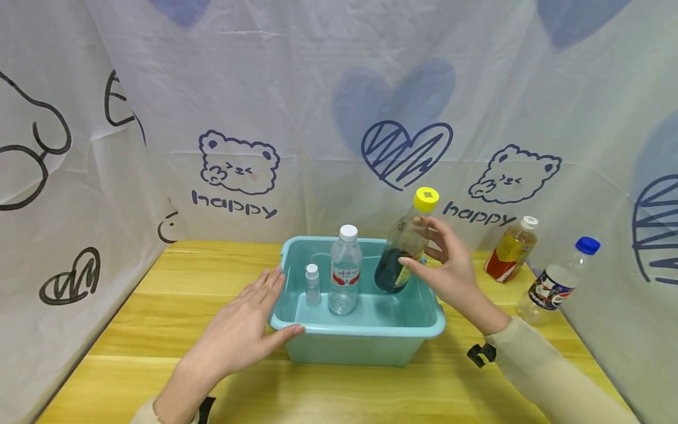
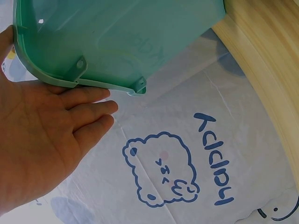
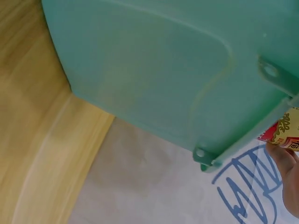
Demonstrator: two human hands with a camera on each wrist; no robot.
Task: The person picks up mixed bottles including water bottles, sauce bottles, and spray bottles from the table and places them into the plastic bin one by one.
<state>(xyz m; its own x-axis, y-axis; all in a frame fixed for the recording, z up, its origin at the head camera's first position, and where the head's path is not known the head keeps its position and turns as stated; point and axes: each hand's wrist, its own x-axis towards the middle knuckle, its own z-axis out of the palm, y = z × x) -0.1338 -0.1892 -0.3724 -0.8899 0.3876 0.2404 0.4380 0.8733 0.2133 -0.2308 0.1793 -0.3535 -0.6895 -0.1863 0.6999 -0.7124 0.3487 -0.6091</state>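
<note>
My right hand point(image 1: 452, 271) grips a yellow-capped bottle of dark liquid point(image 1: 393, 268) by its side. The bottle leans, its lower part inside the teal plastic bin point(image 1: 365, 347). In the right wrist view, part of its red and yellow label shows above the bin's rim, beside the fingers. Along the bin's left rim lies my left hand point(image 1: 238, 327), fingers straight and thumb spread over the front corner. From below, the left wrist view shows this palm point(image 2: 42, 126) against the rim. Inside the bin stand a clear water bottle point(image 1: 344, 288) and a small white-capped bottle point(image 1: 312, 285).
Right of the bin, a white-capped bottle with a red and yellow label point(image 1: 509, 253) and a blue-capped bottle point(image 1: 553, 282) stand on the wooden table point(image 1: 127, 335). A printed white cloth point(image 1: 307, 106) hangs behind and at both sides.
</note>
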